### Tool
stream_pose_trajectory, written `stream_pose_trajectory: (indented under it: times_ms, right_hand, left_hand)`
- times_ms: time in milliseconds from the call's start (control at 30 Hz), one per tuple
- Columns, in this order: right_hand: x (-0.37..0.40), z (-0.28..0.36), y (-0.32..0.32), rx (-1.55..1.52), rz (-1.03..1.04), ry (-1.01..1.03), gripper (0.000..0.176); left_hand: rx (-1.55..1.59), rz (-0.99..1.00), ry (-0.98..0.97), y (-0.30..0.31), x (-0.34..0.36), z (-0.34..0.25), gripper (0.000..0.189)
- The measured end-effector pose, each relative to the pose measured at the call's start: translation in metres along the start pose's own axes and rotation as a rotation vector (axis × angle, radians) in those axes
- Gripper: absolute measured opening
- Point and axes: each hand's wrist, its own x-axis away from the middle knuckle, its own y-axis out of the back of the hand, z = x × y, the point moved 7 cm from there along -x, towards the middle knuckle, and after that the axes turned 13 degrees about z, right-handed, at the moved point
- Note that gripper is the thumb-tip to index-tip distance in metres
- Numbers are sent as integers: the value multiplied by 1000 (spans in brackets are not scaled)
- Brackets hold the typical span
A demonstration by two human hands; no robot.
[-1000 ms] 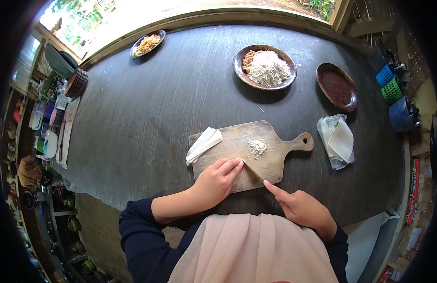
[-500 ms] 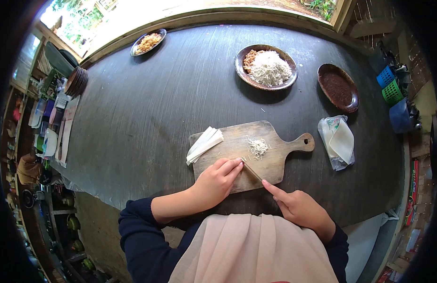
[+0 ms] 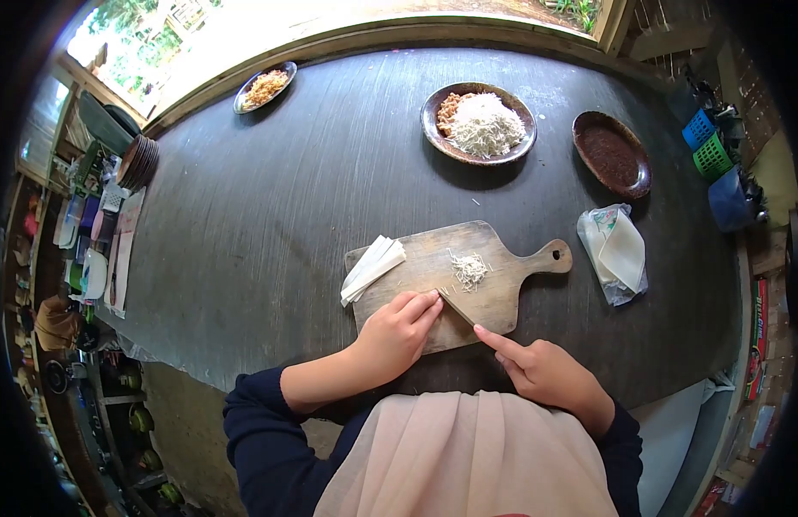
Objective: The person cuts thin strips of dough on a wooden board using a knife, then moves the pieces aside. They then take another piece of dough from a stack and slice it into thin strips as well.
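A wooden cutting board point(image 3: 502, 302) lies on the dark table. My right hand point(image 3: 550, 370) grips a knife point(image 3: 458, 308), index finger along its back, with the blade tip by my left fingertips. My left hand point(image 3: 399, 332) presses on the board's near part with fingers together; what lies beneath them is hidden. A small heap of thin white shreds point(image 3: 470, 270) sits on the board beyond the knife. White folded strips point(image 3: 373, 269) rest across the board's left edge.
Beyond the board is a plate point(image 3: 430, 138) heaped with white shreds and brownish pieces. A brown oval dish point(image 3: 612, 155) and an opened plastic packet with white sheets point(image 3: 614, 250) are at right. Another small plate point(image 3: 265, 88) stands far left, near stacked brown plates point(image 3: 139, 162).
The view has shifted slightly. The knife's handle end and my right hand have moved a little to the left, while my left hand keeps nearly the same place on the board.
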Motion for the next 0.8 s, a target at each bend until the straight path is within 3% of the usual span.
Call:
stream_pose_trajectory:
  times_ms: [233,800]
  right_hand:
    - [13,-4,4,-18,94,-18,61]
    - [4,-2,3,-31,34,31,59]
  left_hand:
    - [-2,-11,-3,3,0,0,53]
    - [10,-53,-18,6,-1,0,44]
